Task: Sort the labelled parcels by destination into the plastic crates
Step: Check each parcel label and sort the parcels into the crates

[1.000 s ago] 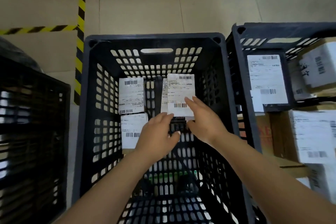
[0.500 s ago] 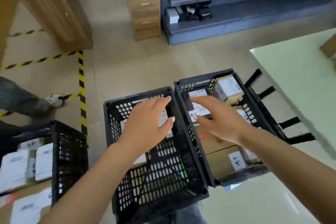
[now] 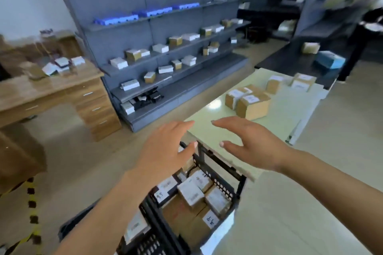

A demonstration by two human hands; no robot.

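Fingers of left hand (image 3: 165, 147) and right hand (image 3: 251, 144) spread, empty.

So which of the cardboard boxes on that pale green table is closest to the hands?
The front brown box, beside a second; the others sit farther back.

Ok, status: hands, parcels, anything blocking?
Left hand and right hand open, empty. Parcels wait on table. Path clear.
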